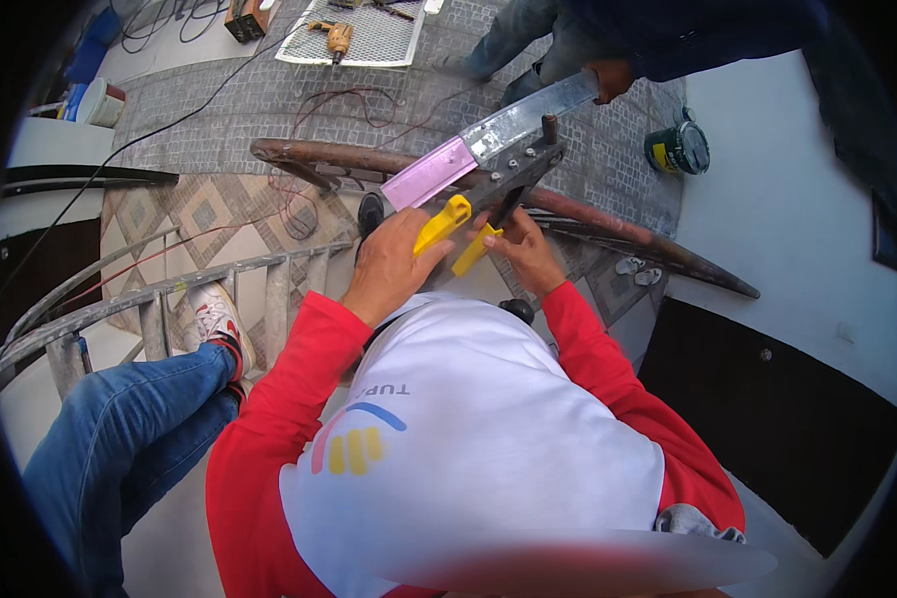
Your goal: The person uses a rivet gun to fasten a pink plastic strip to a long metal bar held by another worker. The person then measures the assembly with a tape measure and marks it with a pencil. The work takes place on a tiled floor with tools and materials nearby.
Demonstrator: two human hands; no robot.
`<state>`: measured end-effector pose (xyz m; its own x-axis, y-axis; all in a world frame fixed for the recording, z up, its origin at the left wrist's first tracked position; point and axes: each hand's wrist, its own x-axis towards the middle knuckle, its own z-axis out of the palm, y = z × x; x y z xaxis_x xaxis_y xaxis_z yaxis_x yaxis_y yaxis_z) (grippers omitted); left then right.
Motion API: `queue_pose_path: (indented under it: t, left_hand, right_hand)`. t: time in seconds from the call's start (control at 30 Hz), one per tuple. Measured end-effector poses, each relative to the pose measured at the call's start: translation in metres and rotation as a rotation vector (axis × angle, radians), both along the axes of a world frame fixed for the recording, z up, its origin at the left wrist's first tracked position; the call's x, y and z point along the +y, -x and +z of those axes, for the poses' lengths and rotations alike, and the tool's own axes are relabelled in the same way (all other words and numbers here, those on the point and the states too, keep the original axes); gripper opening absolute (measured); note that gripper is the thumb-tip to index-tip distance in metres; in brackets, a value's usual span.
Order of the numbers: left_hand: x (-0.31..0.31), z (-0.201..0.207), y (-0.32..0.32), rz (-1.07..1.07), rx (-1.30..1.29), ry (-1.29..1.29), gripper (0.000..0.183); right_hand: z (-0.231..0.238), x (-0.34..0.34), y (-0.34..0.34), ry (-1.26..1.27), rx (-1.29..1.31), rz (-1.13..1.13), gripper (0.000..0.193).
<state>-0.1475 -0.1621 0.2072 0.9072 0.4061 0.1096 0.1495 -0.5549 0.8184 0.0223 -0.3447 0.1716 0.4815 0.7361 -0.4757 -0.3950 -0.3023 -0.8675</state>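
My left hand (389,264) is closed round a yellow handle-like piece (443,225) with a hole near its upper end. A second yellow piece (477,250), flat and narrow, lies between my hands; the fingers of my right hand (530,254) pinch its upper end. Whether the two yellow pieces are joined I cannot tell. Just beyond my hands is a dark metal bracket (518,171) with several bolts. Past it, a metal channel (528,117) has a pink section (431,173) at its near end. Another person's hand (611,80) grips the channel's far end.
A rusty pipe railing (628,224) crosses in front of me. A ladder (184,284) lies at left, by another person's jeans-clad leg (140,429). Further off are a drill (335,40) on a mesh-topped stand (384,35), a dark bucket (678,149) and loose cables (344,95).
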Motion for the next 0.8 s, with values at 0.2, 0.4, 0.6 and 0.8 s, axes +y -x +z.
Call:
queue_pose_path:
  t: [0.2, 0.4, 0.6, 0.8]
  left_hand:
    - [-0.022, 0.013, 0.036, 0.094, -0.054, 0.207, 0.025]
    - [-0.023, -0.053, 0.197, -0.073, 0.858, -0.013, 0.018]
    - [-0.056, -0.130, 0.213, 0.058, 0.687, -0.256, 0.026]
    - [-0.051, -0.131, 0.206, 0.075, 0.780, -0.243, 0.019]
  right_hand:
    - [-0.021, 0.013, 0.001, -0.426, 0.327, -0.186, 0.048]
    - [-0.009, -0.013, -0.014, -0.576, 0.347, -0.062, 0.048]
    - [-0.009, -0.030, -0.020, -0.467, 0.362, -0.141, 0.035]
    - [-0.010, -0.042, -0.025, -0.336, 0.118, -0.224, 0.029]
